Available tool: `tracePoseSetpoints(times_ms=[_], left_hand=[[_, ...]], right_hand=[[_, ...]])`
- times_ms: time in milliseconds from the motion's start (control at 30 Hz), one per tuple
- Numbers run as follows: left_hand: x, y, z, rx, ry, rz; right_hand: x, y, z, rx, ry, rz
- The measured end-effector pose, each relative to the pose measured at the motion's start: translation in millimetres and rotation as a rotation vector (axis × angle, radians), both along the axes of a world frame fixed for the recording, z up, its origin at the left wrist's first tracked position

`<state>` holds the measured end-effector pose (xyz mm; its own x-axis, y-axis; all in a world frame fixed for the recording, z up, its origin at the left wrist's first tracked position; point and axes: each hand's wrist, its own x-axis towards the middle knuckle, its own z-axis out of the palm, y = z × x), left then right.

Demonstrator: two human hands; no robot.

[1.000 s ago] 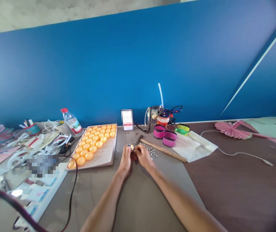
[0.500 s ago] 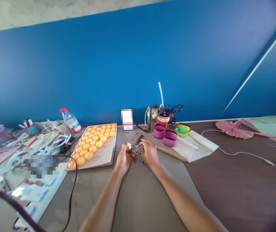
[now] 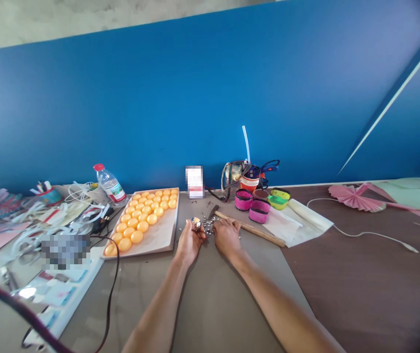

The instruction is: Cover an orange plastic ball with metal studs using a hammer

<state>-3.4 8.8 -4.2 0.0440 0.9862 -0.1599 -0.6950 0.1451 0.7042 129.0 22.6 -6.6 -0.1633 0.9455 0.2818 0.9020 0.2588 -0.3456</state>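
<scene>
My left hand is closed around a small yellowish ball whose surface is partly covered with shiny silver pieces. Just right of it, a loose scatter of small silver and dark metal bits lies on the grey mat. My right hand rests low at the right edge of that scatter, knuckles up and fingers curled down. Its fingertips are hidden, so whether a bit is between them I cannot make out. Behind the right hand lies a hammer with a wooden handle, its dark head beside the bits.
To the left, a shallow tray holds rows of orange balls. A plastic bottle, cables and a power strip lie farther left. Pink and green bands, white paper and a cup stand right of the hands.
My right hand has turned more knuckles-up and settled lower by the metal bits, uncovering more of the hammer. The left hand still holds the ball; the view has shifted slightly.
</scene>
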Motion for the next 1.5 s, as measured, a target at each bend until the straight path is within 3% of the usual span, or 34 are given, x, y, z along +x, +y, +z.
tracePoseSetpoints(times_ms=[167,533,733,867,1200,1500], left_hand=[[1,0,0.6,0.017,0.003,0.013],[0,0,1.5,-0.009,0.012,0.006],[1,0,1.5,-0.013,0.012,0.010],[1,1,2.5,-0.010,-0.007,0.014],[-1,2,-2.0,0.031,-0.031,-0.009],[0,2,-2.6,0.044,0.002,-0.023]], right_hand=[[1,0,4.0,0.068,0.050,-0.017],[2,-1,-2.5,-0.013,-0.004,0.003],[4,2,-2.7,0.139,0.207,-0.017],[2,4,-3.0,0.218,0.468,0.068],[-15,-3,1.0,-0.151,1.013,0.275],[-15,-5,7.2,-0.141,1.137,0.205]])
